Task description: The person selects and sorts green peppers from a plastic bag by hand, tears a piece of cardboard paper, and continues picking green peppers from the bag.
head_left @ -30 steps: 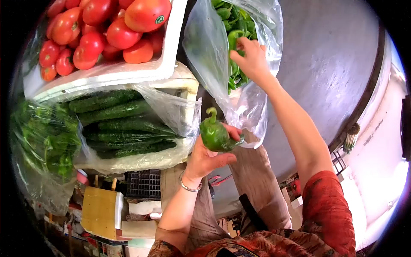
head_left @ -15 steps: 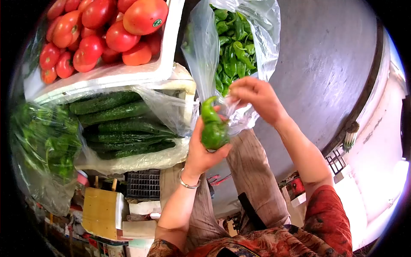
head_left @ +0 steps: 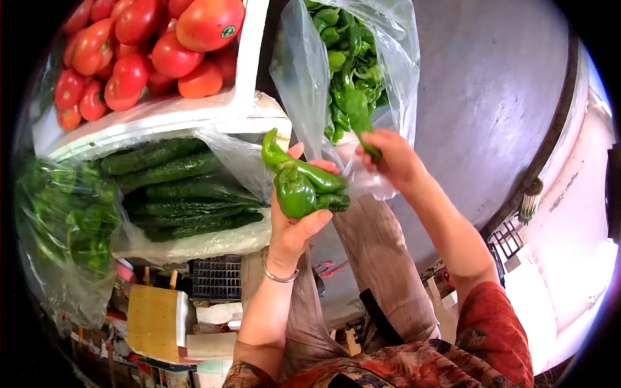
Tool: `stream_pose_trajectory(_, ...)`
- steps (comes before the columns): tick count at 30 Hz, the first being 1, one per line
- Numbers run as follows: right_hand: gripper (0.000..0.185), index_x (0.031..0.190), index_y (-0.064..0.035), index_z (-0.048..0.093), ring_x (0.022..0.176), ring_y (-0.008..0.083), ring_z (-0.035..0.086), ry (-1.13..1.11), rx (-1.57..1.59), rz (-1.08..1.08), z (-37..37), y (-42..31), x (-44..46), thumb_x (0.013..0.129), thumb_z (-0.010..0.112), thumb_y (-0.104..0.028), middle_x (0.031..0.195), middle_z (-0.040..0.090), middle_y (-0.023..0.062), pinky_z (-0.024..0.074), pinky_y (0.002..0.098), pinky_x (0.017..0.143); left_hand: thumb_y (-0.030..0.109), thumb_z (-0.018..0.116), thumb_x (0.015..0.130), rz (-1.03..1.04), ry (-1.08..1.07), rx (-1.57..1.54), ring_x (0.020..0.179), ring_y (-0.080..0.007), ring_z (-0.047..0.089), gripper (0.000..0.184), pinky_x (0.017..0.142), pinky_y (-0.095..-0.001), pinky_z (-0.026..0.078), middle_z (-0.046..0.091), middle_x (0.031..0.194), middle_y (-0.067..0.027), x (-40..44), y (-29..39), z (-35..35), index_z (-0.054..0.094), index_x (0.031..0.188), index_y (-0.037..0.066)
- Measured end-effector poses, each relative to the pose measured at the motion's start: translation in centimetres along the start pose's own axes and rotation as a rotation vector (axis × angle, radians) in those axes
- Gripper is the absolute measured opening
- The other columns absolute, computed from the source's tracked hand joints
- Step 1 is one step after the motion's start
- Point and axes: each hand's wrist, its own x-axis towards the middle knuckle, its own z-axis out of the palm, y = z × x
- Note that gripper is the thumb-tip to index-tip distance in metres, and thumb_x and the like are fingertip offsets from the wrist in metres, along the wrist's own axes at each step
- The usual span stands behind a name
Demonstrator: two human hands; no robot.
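Note:
In the palm of my left hand [head_left: 290, 234] lie a few shiny green peppers [head_left: 296, 193], one of them long with a curved tip. The fingers are curled around them from behind and the thumb rests at the front. My right hand [head_left: 400, 160] pinches one end of a long green pepper [head_left: 358, 113], slightly blurred, over the mouth of a clear plastic bag [head_left: 299, 74]. Inside that bag is a heap of green peppers [head_left: 349, 55]. A silver bracelet [head_left: 281, 278] circles my left wrist.
Red tomatoes [head_left: 132, 71] fill a white foam box [head_left: 249, 58] at upper left. Below it are cucumbers [head_left: 194, 200] in a plastic-lined box, beside bagged leafy greens [head_left: 71, 207]. A grey surface [head_left: 485, 97] lies to the right. A yellow box [head_left: 152, 320] stands lower left.
My left hand now holds more peppers than before and has turned palm up. My right hand, earlier at the bag's edge, now grips a long pepper. The view has shifted slightly.

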Motion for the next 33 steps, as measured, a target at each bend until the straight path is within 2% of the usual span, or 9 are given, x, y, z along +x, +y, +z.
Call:
stream_pose_trajectory(4,0.036,0.13,-0.001,0.05,0.073,0.012,0.061,0.091,-0.312,-0.388,1.9,1.9,-6.8,0.095,0.054,-0.009,0.084,0.064,0.0065,0.0512,0.0295,0.065,0.02,0.081,0.07,-0.056,0.091,-0.021,0.118,-0.0296,0.054,0.099,0.104,-0.0426,0.042,0.053,0.128,-0.018,0.2,0.5,0.9,0.022,0.15,0.009)
stream_pose_trajectory(5,0.043,0.134,-0.0019,0.048,0.074,0.0203,0.064,0.101,-0.542,-0.507,2.2,2.0,-8.2,0.092,0.056,-0.005,0.084,0.064,0.0115,0.0524,0.0348,0.068,0.019,0.083,0.069,-0.064,0.137,-0.046,0.116,-0.0276,0.055,0.101,0.102,-0.0408,0.043,0.053,0.127,-0.0167,0.3,0.5,1.1,0.023,0.149,0.008)
stream_pose_trajectory(8,0.058,0.133,-0.0024,0.049,0.079,0.0373,0.061,-0.09,-0.996,-0.929,3.5,1.8,-9.9,0.079,0.069,-0.005,0.09,0.06,0.018,0.0516,0.0402,0.07,0.015,0.083,0.069,-0.021,0.132,-0.05,0.116,-0.0243,0.055,0.099,0.103,-0.0374,0.042,0.051,0.13,-0.0125,0.3,0.0,0.6,0.025,0.149,0.008)
stream_pose_trajectory(11,0.055,0.128,-0.0006,0.051,0.083,0.0356,0.059,-0.175,-1.179,-1.123,3.3,0.8,-8.7,0.078,0.072,-0.009,0.092,0.057,0.0179,0.0496,0.042,0.071,0.009,0.08,0.072,-0.024,0.171,-0.031,0.116,-0.0206,0.054,0.086,0.104,-0.034,0.041,0.052,0.129,-0.0086,-0.1,0.5,0.3,0.034,0.144,0.006)
stream_pose_trajectory(17,0.036,0.115,0.0013,0.06,0.085,0.0278,0.061,-0.478,-1.091,-0.893,2.6,-2.2,-6.5,0.084,0.072,-0.012,0.098,0.062,0.0139,0.0498,0.0354,0.073,0.001,0.071,0.074,-0.102,0.279,-0.086,0.116,-0.0208,0.054,0.067,0.105,-0.0367,0.04,0.056,0.125,-0.0083,-0.7,0.7,-1.1,0.045,0.135,0.003)
stream_pose_trajectory(19,0.031,0.116,0.0021,0.06,0.083,0.0198,0.061,-0.281,-0.603,-0.471,2.2,-2.4,-4.2,0.089,0.064,-0.012,0.095,0.064,0.01,0.0497,0.0332,0.074,-0.001,0.069,0.074,-0.087,0.303,-0.095,0.118,-0.0221,0.054,0.067,0.106,-0.0389,0.039,0.055,0.127,-0.0081,-0.9,1.0,-1.5,0.044,0.135,0.004)
stream_pose_trajectory(21,0.032,0.116,0.0027,0.06,0.083,0.0134,0.059,0.004,-0.829,-0.655,1.0,-3.0,0.5,0.089,0.058,-0.015,0.095,0.066,0.0083,0.0497,0.0314,0.077,-0.001,0.069,0.074,-0.09,0.274,-0.164,0.118,-0.023,0.053,0.068,0.106,-0.0396,0.039,0.054,0.128,-0.0079,-0.9,1.0,-2.1,0.043,0.136,0.006)
stream_pose_trajectory(27,0.057,0.114,0.0023,0.059,0.108,0.0395,0.06,0.487,-1.101,-0.372,1.2,-1.4,16.1,0.078,0.068,-0.04,0.113,0.065,0.0228,0.0462,0.0447,0.092,0.014,0.071,0.077,-0.01,0.227,-0.074,0.113,-0.0332,0.059,0.061,0.098,-0.0409,0.047,0.061,0.119,-0.0176,-0.7,0.5,-1.5,0.048,0.131,-0.002)
stream_pose_trajectory(33,0.05,0.111,-0.0032,0.062,0.098,0.0352,0.064,0.398,-1.139,-0.535,-0.7,-1.3,12.7,0.077,0.07,-0.04,0.102,0.068,0.0179,0.0493,0.0428,0.086,0.016,0.071,0.078,-0.055,0.234,-0.056,0.113,-0.032,0.059,0.059,0.097,-0.04,0.047,0.061,0.119,-0.0196,-1.2,-0.1,-2.1,0.049,0.13,-0.002)
